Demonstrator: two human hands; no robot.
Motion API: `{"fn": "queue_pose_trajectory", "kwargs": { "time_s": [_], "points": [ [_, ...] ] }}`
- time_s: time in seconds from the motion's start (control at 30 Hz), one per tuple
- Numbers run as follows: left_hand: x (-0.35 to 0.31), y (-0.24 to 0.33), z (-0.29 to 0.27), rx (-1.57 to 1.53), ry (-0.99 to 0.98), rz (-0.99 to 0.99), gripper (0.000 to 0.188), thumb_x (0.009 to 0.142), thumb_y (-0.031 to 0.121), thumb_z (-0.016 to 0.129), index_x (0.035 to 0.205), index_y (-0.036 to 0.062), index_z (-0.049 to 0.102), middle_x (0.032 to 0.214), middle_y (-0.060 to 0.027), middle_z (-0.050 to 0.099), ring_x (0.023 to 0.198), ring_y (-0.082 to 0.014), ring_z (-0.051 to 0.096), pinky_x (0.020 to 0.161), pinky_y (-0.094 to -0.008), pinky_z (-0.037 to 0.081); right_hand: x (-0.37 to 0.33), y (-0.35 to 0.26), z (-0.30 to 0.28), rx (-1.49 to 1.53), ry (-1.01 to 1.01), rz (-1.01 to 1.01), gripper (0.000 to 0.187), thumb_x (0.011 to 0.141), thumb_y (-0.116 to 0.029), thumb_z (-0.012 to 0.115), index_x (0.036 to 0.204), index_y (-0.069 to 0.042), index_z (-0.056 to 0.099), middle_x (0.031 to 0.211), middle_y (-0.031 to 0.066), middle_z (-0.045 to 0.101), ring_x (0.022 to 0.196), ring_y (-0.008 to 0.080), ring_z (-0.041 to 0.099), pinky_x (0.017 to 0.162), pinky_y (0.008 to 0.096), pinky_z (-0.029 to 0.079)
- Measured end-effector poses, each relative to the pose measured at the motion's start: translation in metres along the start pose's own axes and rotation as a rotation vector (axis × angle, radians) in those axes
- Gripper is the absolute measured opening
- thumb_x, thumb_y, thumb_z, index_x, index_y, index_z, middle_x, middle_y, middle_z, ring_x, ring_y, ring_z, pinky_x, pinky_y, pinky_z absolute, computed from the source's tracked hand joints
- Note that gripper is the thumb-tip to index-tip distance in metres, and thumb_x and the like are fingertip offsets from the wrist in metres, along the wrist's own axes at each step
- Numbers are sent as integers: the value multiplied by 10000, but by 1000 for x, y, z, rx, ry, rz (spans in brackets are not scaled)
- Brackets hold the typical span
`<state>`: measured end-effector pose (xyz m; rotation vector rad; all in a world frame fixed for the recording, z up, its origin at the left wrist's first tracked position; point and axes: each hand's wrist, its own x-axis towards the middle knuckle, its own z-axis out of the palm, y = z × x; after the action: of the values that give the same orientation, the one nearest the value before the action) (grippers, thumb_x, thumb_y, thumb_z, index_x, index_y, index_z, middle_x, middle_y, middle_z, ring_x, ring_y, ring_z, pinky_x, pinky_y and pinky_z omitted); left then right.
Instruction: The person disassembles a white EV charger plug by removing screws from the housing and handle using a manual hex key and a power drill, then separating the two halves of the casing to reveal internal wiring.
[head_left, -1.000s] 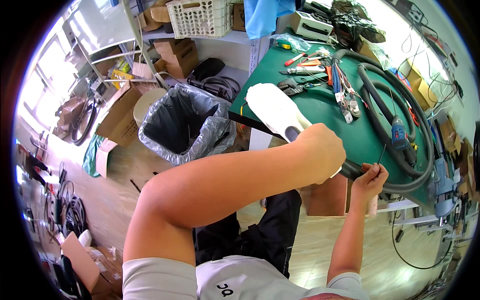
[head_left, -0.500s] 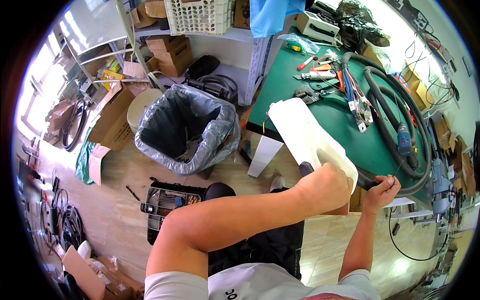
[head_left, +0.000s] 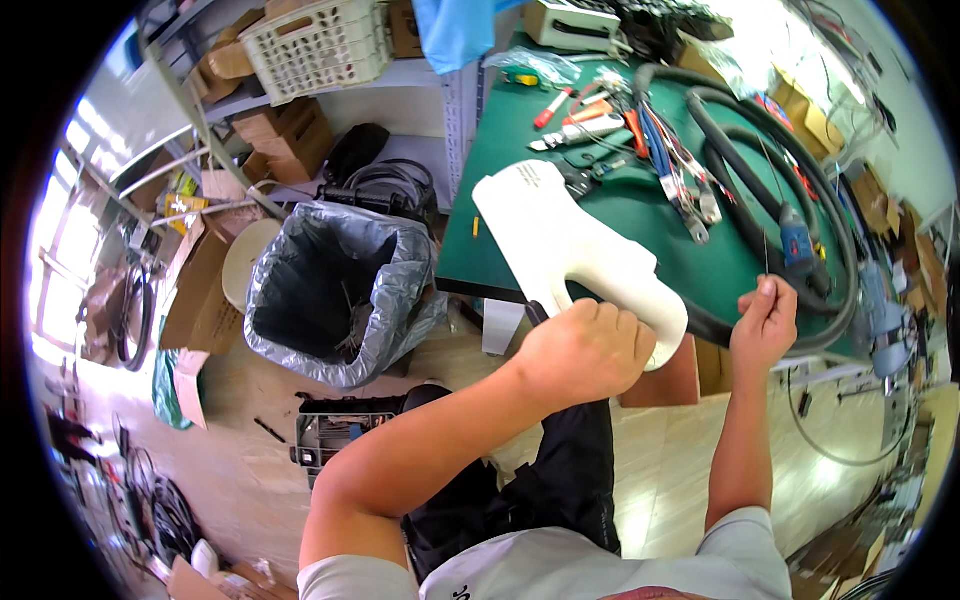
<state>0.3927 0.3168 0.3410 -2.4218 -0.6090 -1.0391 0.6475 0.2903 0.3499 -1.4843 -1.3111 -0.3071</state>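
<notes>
My left hand (head_left: 585, 355) is a closed fist on the near end of a white plastic housing (head_left: 540, 225) with a forked handle, held over the table's front edge. A short dark end (head_left: 537, 313) sticks out beside that fist; the rest of it is hidden by my fingers. My right hand (head_left: 765, 320), to the right, pinches a thin wire (head_left: 766, 255) between thumb and fingers. Past the housing's near end, a thick black cable (head_left: 705, 325) runs behind my right hand into a coil on the table.
On the green table (head_left: 470, 255) lie several hand tools (head_left: 590, 130), a bundle of wire ends (head_left: 680, 185) and a blue-handled tool (head_left: 797, 240). A lined bin (head_left: 400, 290) stands left of it. Below are an open toolbox (head_left: 325, 435) and a cardboard box (head_left: 665, 385).
The white housing and my left hand have shifted left in view. My right hand has risen slightly, and the wire above it shows more clearly. The whole view has turned a little.
</notes>
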Motion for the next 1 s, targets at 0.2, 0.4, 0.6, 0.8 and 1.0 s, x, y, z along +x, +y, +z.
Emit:
{"fn": "queue_pose_trajectory", "kwargs": {
  "time_s": [0.2, 0.4, 0.6, 0.8, 1.0],
  "points": [
    [3, -3, 1, 79, -57, -3, 147, 675, 160, 578, 673, 164, 432, 594, 24, 358, 528, -136, 449, 496, -309, 339, -18, -48, -24, 349, -82, 297, 209, 998, -167, 561, 962, 18, 652, 819, 27, 663, 635, 61, 529, 594, 216, 441],
    [5, -1, 10, 65, -60, 45, 137, 700, 167, 609, 701, 151, 473, 599, 25, 398, 519, -135, 469, 486, -303, 362, -72, -32, -72, 615, -538, 563, 129, 947, -112, 583, 906, -5, 644, 786, -40, 566, 724, 36, 469, 631, 210, 378],
    [9, 0, 5, 90, -86, 56, 251, 591, 213, 769, 745, 139, 585, 606, 14, 483, 531, -163, 517, 498, -309, 395, -86, -21, -56, 700, -560, 360, 156, 923, -68, 592, 991, 41, 681, 772, 47, 620, 683, 93, 514, 617, 254, 421],
    [12, 1, 3, 44, -117, 51, 269, 611, 215, 818, 753, 103, 620, 620, -17, 547, 543, -200, 556, 504, -320, 425, -93, -5, -42, 812, -607, 329, 149, 921, -70, 611, 1010, 16, 695, 702, 53, 625, 622, 93, 522, 575, 254, 429],
    [15, 5, 3, 53, -140, 55, 285, 629, 227, 831, 751, 89, 613, 622, -26, 555, 543, -212, 564, 503, -330, 431, -92, -2, -32, 828, -556, 278, 152, 901, -88, 644, 1005, 5, 702, 699, 110, 647, 565, 146, 548, 534, 277, 420]
  ]
}}
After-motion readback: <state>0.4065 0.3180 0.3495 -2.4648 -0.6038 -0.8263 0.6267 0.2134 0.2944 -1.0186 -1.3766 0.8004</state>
